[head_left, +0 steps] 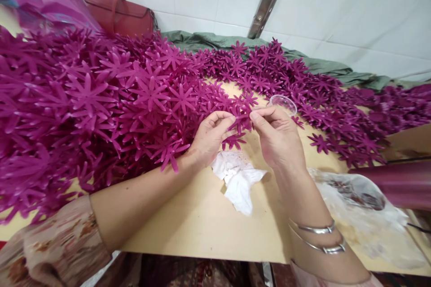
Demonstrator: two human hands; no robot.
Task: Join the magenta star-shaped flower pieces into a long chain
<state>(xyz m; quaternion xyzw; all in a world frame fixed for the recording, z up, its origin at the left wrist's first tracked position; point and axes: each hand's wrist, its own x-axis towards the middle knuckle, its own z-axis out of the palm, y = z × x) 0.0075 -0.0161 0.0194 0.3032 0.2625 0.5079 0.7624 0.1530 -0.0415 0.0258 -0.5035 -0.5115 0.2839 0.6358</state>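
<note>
Between my two hands a magenta flower-shaped piece (243, 121) with long narrow petals is held above the table. My left hand (215, 132) pinches its left side between thumb and fingers. On the other side my right hand (278, 132) pinches a petal with thumb and forefinger. A large heap of the same magenta flower pieces (151, 92) lies to the left and spreads close behind my left hand. Just beyond my right hand sits a clear round plastic dish (284, 104), partly hidden by the fingers. Crumpled white tissue (237, 179) lies below my hands.
More flower pieces (323, 94) run along the back right of the tan tabletop (202, 224). A clear plastic bag (367, 215) lies at the right, beside a blurred magenta cylinder (397, 184). A red handbag (117, 11) and green cloth (208, 41) rest against the tiled wall.
</note>
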